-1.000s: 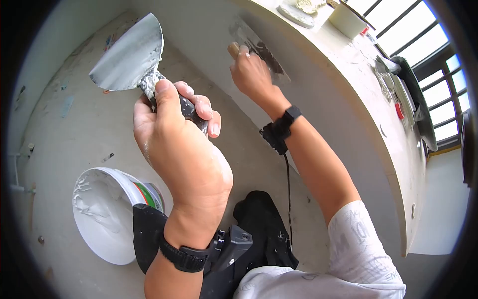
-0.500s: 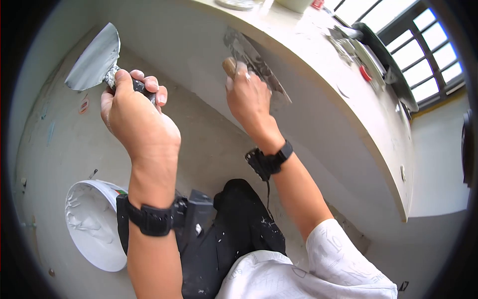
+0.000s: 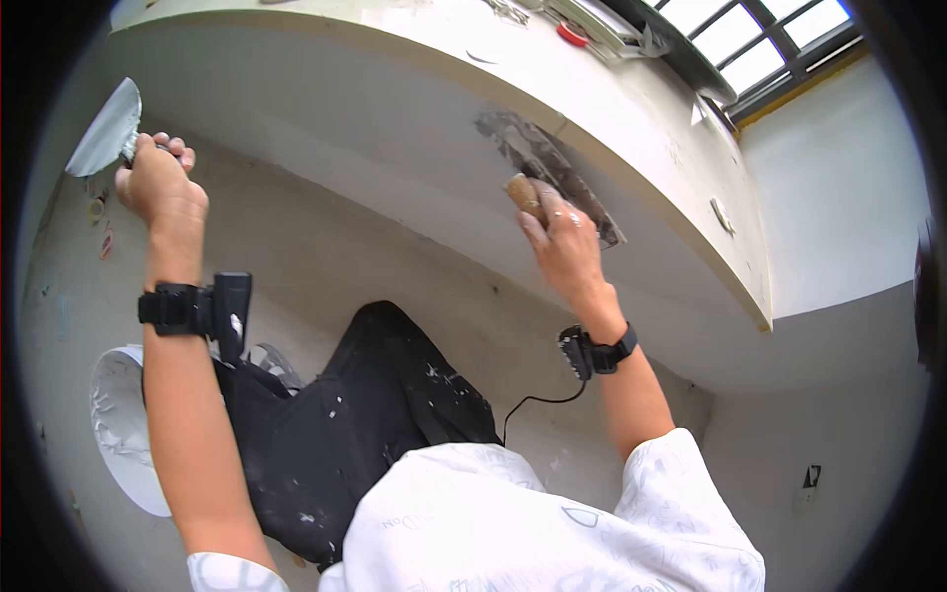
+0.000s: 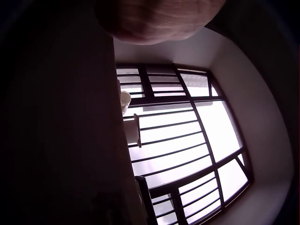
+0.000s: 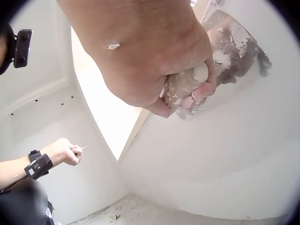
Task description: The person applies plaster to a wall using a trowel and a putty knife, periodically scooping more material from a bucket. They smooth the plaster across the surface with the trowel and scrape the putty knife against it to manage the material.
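My hands were well apart. My left hand [image 3: 163,187] gripped a broad scraper [image 3: 105,130], its blade pointing up. My right hand [image 3: 572,242] was curled round the trowel [image 3: 557,173] handle, the blade against the pale wall [image 3: 395,138] below the ledge [image 3: 691,242]. My left forearm [image 3: 192,434] partly hid a white bucket [image 3: 143,488].
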